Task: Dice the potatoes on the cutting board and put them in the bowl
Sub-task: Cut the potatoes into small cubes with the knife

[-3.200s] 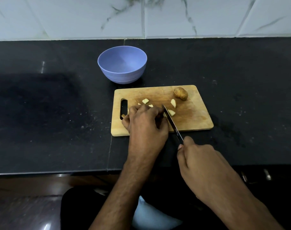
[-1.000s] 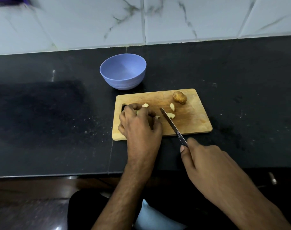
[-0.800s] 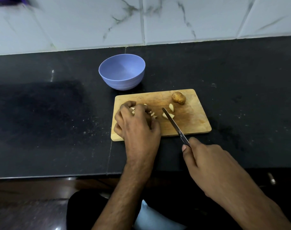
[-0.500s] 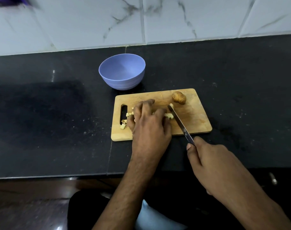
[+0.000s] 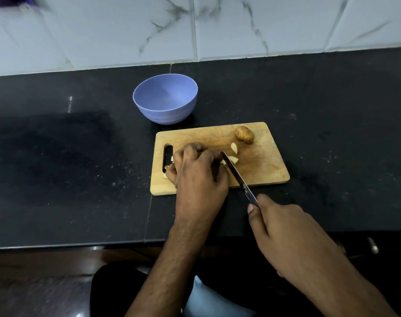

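Note:
A wooden cutting board (image 5: 263, 170) lies on the black counter. My left hand (image 5: 197, 172) sits on its left half with curled fingers over pale potato pieces (image 5: 168, 171), hiding most of them. My right hand (image 5: 284, 227) grips the handle of a knife (image 5: 235, 172) whose blade slants across the board beside my left hand. Two more cut pieces (image 5: 233, 148) lie right of the blade. A whole unpeeled potato (image 5: 244, 134) rests at the board's far right corner. The empty blue bowl (image 5: 165, 99) stands behind the board's left end.
The black counter (image 5: 69, 156) stretches to both sides, backed by a white marble-tiled wall (image 5: 217, 26). The counter's front edge runs just below my wrists. A small metal handle (image 5: 373, 245) shows under the edge at the right.
My left hand slid back left over the potato pieces, and the knife followed left with it. Two cut pieces right of the blade are uncovered again.

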### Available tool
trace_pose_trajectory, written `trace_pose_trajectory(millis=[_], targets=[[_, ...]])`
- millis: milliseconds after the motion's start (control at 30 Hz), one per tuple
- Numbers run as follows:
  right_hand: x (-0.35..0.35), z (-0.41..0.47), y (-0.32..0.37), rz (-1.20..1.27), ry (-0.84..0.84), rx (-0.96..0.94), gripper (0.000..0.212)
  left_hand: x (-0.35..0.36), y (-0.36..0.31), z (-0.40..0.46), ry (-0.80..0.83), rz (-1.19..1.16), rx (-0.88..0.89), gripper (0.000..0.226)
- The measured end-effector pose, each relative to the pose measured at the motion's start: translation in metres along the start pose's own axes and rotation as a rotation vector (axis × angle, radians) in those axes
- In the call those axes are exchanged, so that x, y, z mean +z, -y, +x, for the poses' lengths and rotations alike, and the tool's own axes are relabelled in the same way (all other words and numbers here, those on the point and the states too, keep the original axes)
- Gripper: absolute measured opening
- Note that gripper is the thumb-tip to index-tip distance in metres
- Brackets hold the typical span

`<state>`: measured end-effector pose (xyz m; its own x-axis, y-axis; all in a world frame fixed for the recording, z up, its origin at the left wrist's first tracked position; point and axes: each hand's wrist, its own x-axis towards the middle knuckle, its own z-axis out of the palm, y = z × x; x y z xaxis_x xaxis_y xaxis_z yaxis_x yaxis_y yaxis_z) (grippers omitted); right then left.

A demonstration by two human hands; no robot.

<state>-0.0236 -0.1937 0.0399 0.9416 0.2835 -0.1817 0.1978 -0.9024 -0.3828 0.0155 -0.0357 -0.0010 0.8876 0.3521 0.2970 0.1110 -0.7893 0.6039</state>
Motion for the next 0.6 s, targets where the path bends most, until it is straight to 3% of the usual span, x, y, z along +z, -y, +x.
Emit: trace_pose_trajectory(millis=[300,433,600], targets=[[-0.022,0.001,-0.003,-0.087,0.153,0.011,0.028,0.003,0.003,0.001,-0.049,0.029,-0.045,0.009],[-0.034,-0.002,-0.006,-0.116,0.178,0.023,0.033,0.0,0.001,0.002,-0.11,-0.014,-0.094,0.02],[-0.031,-0.007,-0.009,-0.073,0.137,0.045,0.031,0.0,-0.003,0.001,-0.024,0.024,0.028,0.026]])
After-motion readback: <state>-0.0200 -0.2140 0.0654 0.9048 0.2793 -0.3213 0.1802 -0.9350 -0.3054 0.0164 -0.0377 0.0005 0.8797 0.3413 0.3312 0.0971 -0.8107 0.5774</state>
